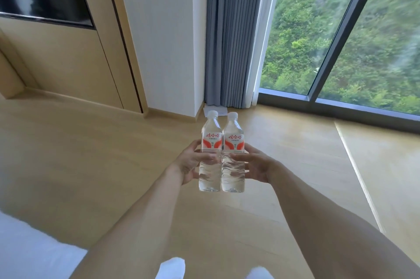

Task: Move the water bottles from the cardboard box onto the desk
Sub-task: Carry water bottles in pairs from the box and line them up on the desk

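A: Water bottles, two of them, were held upright side by side in the air in front of the person; the left bottle (pixel 210 151) sat in the left hand (pixel 189 162), whose fingers (pixel 193 145) curled round its far side below the red label; the right bottle (pixel 233 152) sat in the right hand (pixel 255 166), its fingers (pixel 248 148) wrapped the same way.

B: Were the two touching?

A: Their sides pressed together, or very nearly; I judged that useful, since each steadied the other; to carry them well the grip should stay low on the ribbed body, firm but not crushing, caps up.

B: And what was inside?

A: Both looked full of clear water, white caps on; whether sealed, I could not tell.

B: The cardboard box, the table?

A: Neither showed; below lay only pale wooden floor (pixel 91 153); beyond stood a grey curtain (pixel 229 35) and a large window (pixel 329 28); a white bed edge (pixel 27 247) sat at lower left.
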`<act>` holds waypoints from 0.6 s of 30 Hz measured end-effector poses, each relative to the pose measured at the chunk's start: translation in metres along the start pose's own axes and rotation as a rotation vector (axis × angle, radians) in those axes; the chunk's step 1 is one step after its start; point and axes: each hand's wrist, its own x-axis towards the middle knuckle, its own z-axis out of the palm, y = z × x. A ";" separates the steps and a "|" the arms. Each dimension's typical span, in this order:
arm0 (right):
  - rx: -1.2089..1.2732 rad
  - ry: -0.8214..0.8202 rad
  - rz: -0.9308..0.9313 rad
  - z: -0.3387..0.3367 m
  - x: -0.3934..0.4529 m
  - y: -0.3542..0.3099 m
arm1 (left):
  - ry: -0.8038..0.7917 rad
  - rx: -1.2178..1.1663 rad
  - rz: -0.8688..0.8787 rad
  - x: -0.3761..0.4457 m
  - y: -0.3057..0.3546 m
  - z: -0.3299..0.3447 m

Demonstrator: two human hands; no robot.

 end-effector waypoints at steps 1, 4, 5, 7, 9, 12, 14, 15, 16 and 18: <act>-0.006 -0.005 0.004 0.000 0.017 -0.008 | 0.010 -0.002 0.004 0.013 0.007 -0.009; -0.047 -0.040 0.011 0.004 0.071 -0.033 | 0.058 -0.014 0.014 0.048 0.024 -0.040; -0.059 -0.058 0.017 0.007 0.091 -0.041 | 0.081 -0.024 0.018 0.060 0.028 -0.051; -0.079 -0.109 0.037 0.014 0.137 -0.056 | 0.146 -0.053 0.019 0.082 0.037 -0.077; -0.107 -0.174 0.058 0.025 0.182 -0.070 | 0.217 -0.089 0.009 0.102 0.045 -0.103; -0.152 -0.280 0.087 0.046 0.255 -0.096 | 0.332 -0.160 0.020 0.130 0.059 -0.145; -0.192 -0.351 0.099 0.065 0.292 -0.118 | 0.418 -0.190 0.014 0.141 0.073 -0.170; -0.210 -0.391 0.113 0.075 0.310 -0.129 | 0.460 -0.211 0.015 0.146 0.080 -0.182; -0.226 -0.431 0.121 0.086 0.330 -0.140 | 0.500 -0.237 0.033 0.150 0.088 -0.195; -0.250 -0.501 0.121 0.110 0.364 -0.160 | 0.575 -0.275 0.079 0.153 0.102 -0.219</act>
